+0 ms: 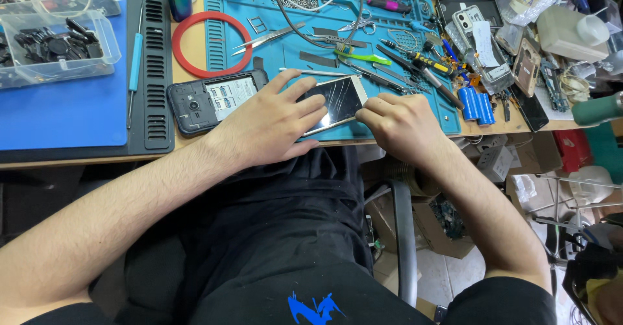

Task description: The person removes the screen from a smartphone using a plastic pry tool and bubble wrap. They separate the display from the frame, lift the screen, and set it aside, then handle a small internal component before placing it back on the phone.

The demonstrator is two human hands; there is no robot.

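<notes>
Cracked glass catches the light under the left hand (269, 127), whose spread fingers press flat on the white smartphone with a shattered screen (339, 103), apparently to pin it to the near edge of the blue silicone repair mat (285, 55). The right hand (399, 124) is curled into a loose fist at the phone's right end, fingertips tucked against its edge; whether it pinches a small tool there, I cannot tell. The phone lies tilted, close to the bench edge, within easy reach of the body.

Just left of the left hand lies a black opened phone with its back cover off (214, 101), parked aside on the bench. Beyond, a red rubber ring (212, 44), steel tweezers (266, 37) and a green toothbrush (360, 56) lie on the mat.

At far left, two clear plastic boxes (61, 46) hold small black parts, sorted and kept off the work area. To the right, blue cylindrical cells (476, 103) sit among loose clutter.
</notes>
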